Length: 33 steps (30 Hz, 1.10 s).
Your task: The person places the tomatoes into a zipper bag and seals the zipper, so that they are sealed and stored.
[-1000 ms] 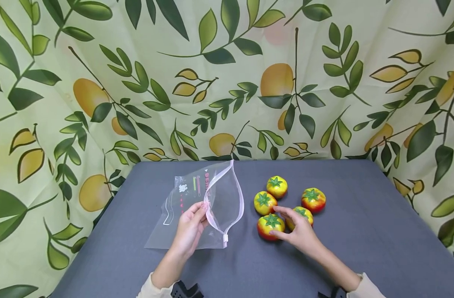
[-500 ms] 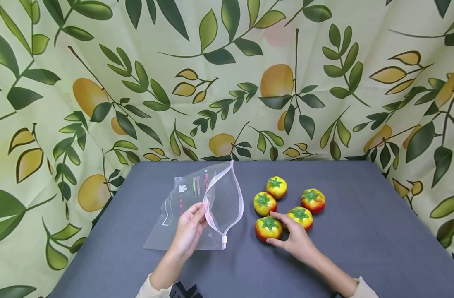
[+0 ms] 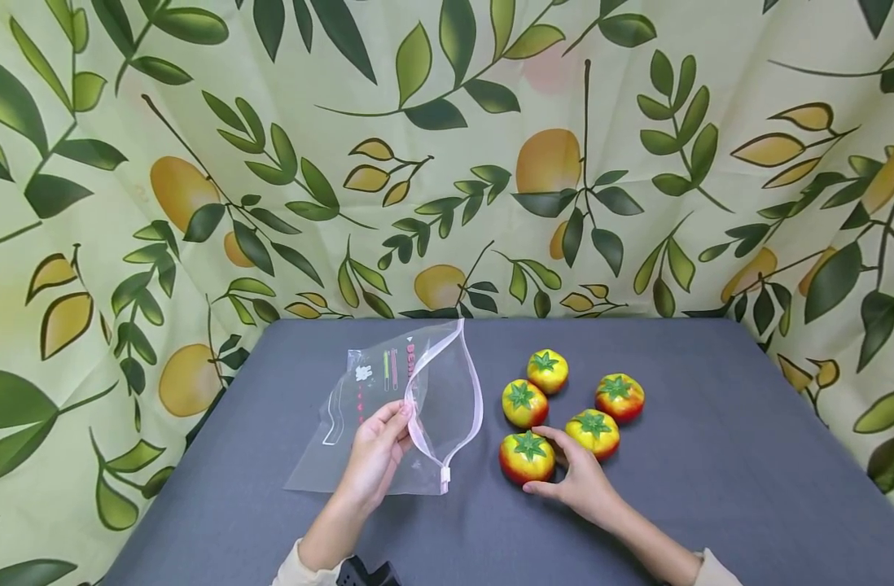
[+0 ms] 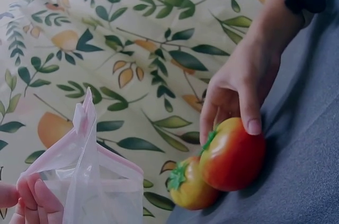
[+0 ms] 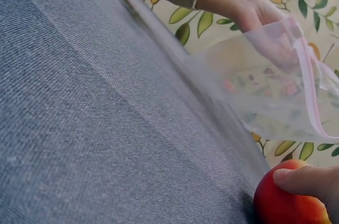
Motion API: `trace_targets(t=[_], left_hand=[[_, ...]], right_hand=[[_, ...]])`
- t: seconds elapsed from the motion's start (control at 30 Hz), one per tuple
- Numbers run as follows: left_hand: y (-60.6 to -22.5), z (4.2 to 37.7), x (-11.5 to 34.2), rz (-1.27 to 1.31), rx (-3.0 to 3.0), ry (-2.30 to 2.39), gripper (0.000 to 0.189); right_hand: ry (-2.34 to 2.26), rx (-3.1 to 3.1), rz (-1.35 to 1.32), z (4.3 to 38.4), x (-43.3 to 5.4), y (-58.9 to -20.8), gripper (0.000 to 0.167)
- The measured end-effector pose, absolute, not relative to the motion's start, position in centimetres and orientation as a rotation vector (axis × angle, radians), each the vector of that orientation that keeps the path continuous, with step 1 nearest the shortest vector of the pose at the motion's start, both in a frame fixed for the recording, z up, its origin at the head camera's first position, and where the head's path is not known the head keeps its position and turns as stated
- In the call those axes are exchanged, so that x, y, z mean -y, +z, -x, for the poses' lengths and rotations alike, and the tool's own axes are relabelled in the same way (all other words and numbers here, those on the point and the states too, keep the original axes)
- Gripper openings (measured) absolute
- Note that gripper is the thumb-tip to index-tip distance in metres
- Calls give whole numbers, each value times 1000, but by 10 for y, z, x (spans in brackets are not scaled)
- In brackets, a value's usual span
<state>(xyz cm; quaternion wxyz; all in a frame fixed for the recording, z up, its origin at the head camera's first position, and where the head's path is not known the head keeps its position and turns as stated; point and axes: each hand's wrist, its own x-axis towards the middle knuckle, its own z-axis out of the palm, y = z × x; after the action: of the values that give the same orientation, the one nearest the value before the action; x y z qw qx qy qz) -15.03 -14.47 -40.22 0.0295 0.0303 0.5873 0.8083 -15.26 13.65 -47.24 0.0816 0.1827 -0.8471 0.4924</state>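
My left hand (image 3: 376, 457) pinches the pink-edged rim of a clear zip bag (image 3: 388, 399) between thumb and fingers. The bag's mouth gapes toward the right, with its white slider (image 3: 445, 475) at the near end. Printed marks and a small white figure show on its face. My right hand (image 3: 585, 482) grips the nearest yellow-and-red tomato (image 3: 526, 461), green star-shaped top upward, with thumb at the near side and fingers at the far side. In the right wrist view the thumb presses on the red side of that tomato (image 5: 288, 203).
Behind the gripped tomato stand a yellow tomato (image 3: 593, 431), a redder tomato (image 3: 620, 399) on the right, and two more, a middle tomato (image 3: 523, 404) and a far tomato (image 3: 548, 372). A leaf-patterned cloth (image 3: 447, 163) hangs behind the dark grey table (image 3: 711, 456).
My right hand has drawn the nearest tomato a little left and toward me, opening a gap from the others. The left hand and the bag stay nearly still.
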Motion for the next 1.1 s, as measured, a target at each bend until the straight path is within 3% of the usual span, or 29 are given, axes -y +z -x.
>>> trace_targets(t=[1.1], left_hand=[[-403, 150, 145, -82, -1827, 2501, 11]], right_hand=[[1552, 2492, -558, 152, -138, -458, 67]])
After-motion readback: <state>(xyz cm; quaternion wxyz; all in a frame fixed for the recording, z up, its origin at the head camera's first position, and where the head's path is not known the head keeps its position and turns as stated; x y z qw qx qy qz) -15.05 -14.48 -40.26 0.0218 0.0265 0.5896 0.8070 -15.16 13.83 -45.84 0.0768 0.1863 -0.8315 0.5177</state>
